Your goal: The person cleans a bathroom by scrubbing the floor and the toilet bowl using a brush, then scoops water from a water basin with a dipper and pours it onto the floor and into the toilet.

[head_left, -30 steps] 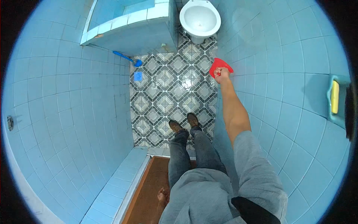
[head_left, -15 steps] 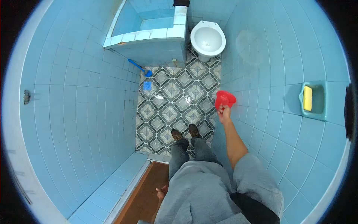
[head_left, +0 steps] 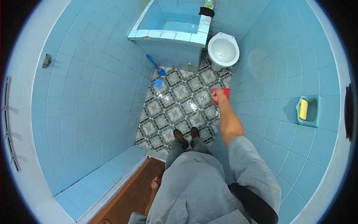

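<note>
My right hand [head_left: 217, 95] reaches forward at the end of a stretched arm, its fingers closed. It grips a red plastic water dipper [head_left: 226, 93], partly covered by the hand, held above the tiled floor near the right wall. The dipper's handle is hidden in my grip, and I cannot tell whether it has water in it. My left hand [head_left: 156, 183] hangs low beside my body with loosely bent fingers and nothing visible in it. Wet, shiny patches show on the patterned floor [head_left: 173, 112] in front of my shoes.
A white toilet [head_left: 223, 52] stands at the far right, beside a tiled water tank [head_left: 167, 34] with a black cloth [head_left: 207, 12] on its rim. A blue brush [head_left: 160, 71] leans near the left wall by a blue square [head_left: 158, 83]. Yellow soap [head_left: 303, 109] sits in a wall dish [head_left: 316, 112].
My right hand has swung the dipper forward and turned it, so its bowl is less visible. My view has shifted and rotated slightly. The left hand still hangs at my side.
</note>
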